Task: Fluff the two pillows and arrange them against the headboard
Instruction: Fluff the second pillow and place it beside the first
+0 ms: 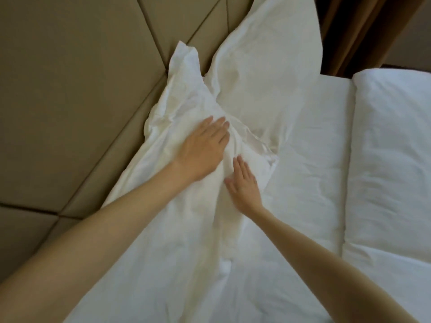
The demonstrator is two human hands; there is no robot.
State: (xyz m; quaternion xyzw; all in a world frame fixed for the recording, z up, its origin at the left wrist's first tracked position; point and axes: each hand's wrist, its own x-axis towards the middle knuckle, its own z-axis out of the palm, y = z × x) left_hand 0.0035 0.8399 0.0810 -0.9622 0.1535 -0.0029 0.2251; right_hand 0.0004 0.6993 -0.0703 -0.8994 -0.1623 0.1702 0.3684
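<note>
Two white pillows lean against the beige padded headboard [70, 89]. The near pillow [182, 94] is wrinkled and runs from the centre down toward me. The far pillow [268, 54] stands behind it at the upper right, its lower corner overlapping the near one. My left hand [203, 150] lies flat on the near pillow, fingers together and pointing up right. My right hand [242, 183] rests flat on the same pillow just below, fingers apart. Neither hand grips the fabric.
A white sheet [314, 136] covers the mattress to the right of the pillows. A folded white duvet [391, 159] lies along the right side. Brown curtains [354, 31] hang at the upper right, beyond the bed.
</note>
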